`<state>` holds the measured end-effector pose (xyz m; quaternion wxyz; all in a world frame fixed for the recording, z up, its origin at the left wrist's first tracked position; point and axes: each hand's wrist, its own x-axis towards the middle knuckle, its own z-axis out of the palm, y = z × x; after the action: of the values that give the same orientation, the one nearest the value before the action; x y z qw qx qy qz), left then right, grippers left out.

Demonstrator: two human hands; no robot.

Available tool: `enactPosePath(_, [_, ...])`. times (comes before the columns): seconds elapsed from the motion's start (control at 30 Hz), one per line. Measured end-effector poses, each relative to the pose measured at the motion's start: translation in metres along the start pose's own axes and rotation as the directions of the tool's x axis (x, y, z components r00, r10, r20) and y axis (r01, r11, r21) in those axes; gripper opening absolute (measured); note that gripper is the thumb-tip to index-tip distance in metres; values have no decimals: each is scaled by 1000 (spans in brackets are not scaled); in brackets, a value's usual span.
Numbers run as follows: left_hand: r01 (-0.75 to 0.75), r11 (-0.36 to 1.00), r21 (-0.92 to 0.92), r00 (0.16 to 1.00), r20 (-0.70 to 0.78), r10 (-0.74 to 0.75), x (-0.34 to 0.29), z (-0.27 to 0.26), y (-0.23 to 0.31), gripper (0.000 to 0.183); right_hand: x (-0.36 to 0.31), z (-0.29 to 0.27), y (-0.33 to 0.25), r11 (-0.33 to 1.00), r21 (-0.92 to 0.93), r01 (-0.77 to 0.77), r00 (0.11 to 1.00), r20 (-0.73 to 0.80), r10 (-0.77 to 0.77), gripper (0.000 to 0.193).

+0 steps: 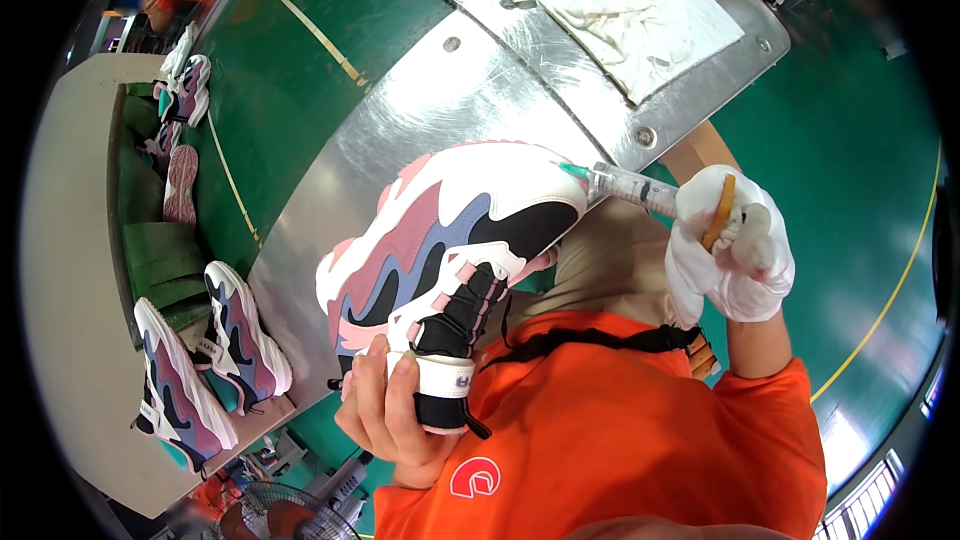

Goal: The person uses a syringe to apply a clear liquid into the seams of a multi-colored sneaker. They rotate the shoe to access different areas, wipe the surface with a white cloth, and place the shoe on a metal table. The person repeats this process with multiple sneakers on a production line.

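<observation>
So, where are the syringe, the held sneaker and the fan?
Syringe (635, 189): head view, on its clear barrel.
Held sneaker (445, 240): head view, on its upper's side.
Fan (268, 516): head view, on its caged front.

Yellow lines (890, 306) mark the glossy green floor (825, 130) around a shiny metal table (440, 80).

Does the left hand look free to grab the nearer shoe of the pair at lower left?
Probably not as things stand: the held shoe occupies the left hand. Nothing visible seems to block the way to the nearer shoe, though.
</observation>
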<state>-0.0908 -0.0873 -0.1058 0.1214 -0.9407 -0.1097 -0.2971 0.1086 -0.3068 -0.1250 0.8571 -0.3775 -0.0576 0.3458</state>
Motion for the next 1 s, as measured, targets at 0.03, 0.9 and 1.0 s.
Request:
enactPosePath(0.03, [-5,1000,-1,1000,-12,5,0,1,0,47,-2,0,1,1000,11,11,1000,3,-11,70])
enactPosePath(0.9, [-31,996,-83,999,30,34,11,-2,-11,36,-26,42,-2,957,-287,43,997,-50,-60,47])
enactPosePath(1.0, [-39,990,-137,997,54,47,28,-2,-14,34,-25,41,1,964,-263,37,998,-33,-47,51])
